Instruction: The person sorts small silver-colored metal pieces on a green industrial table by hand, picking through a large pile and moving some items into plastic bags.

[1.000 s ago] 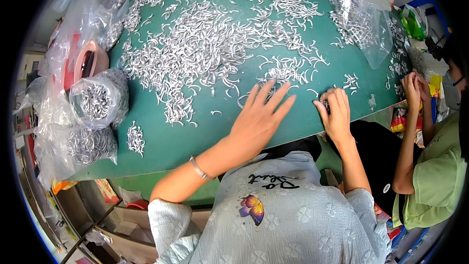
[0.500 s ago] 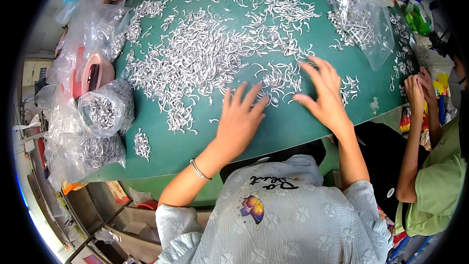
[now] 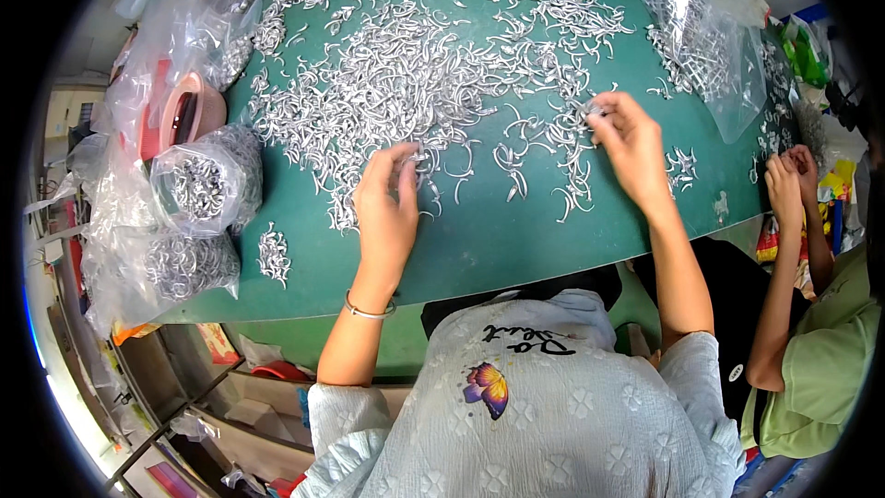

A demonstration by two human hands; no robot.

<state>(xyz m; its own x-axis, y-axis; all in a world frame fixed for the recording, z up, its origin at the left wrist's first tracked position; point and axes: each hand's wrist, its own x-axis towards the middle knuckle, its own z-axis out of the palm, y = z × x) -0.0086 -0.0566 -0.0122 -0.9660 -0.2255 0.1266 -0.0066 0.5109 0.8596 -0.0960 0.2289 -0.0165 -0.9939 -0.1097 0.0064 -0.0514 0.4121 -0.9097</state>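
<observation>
A wide heap of small curved silver metal pieces [image 3: 396, 83] covers the middle of the green table [image 3: 442, 263]. My left hand [image 3: 385, 207], with a bracelet at its wrist, is closed at the heap's near edge, pinching some of the curved pieces between thumb and fingers. Farther right, my right hand [image 3: 636, 149] is closed too, with curved metal pieces [image 3: 593, 109] showing at its fingertips. Between the hands lies a loose strip of the same pieces [image 3: 512, 171]. How many each hand grips cannot be made out.
Clear bags of the metal pieces [image 3: 198, 189] line the left edge beside a pink basket [image 3: 210, 111]. An open plastic bag [image 3: 701, 55] lies at the back right. A small separate pile [image 3: 274, 256] sits near left. At right, another person's hands [image 3: 785, 186] work at the table edge.
Both hands have gone from spread fingers to closed ones holding curved pieces. My left hand has moved left, and my right hand slightly right. The view has shifted a little.
</observation>
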